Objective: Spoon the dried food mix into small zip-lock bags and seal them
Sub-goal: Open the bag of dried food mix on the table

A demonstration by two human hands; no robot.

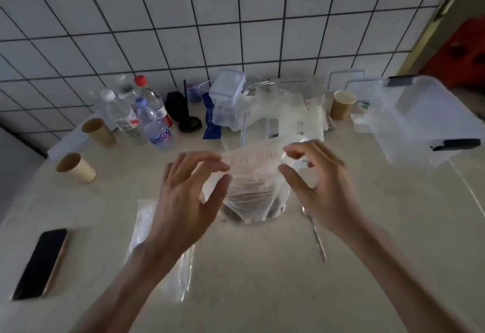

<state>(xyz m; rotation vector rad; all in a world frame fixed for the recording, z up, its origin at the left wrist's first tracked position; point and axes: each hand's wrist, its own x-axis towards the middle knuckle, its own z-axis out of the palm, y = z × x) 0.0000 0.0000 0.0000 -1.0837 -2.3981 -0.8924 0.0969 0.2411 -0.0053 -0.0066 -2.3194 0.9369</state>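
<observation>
One zip-lock bag (252,188) at mid-counter already holds dark mix; left hand (183,201) and right hand (322,188) pinch its top corners, seemingly mid-seal. Near left, flat empty bags (147,227) wait; spoon (315,235) lies right.

Looks like a home kitchen I'm in: white tiled wall (183,30) with dark grout behind a beige stone countertop (262,293), water bottles (154,125), paper cups (76,167), clear plastic storage boxes (425,120) along the back.

Phone (42,264) lies left — bottles (147,120), paper cups (76,167) behind
</observation>
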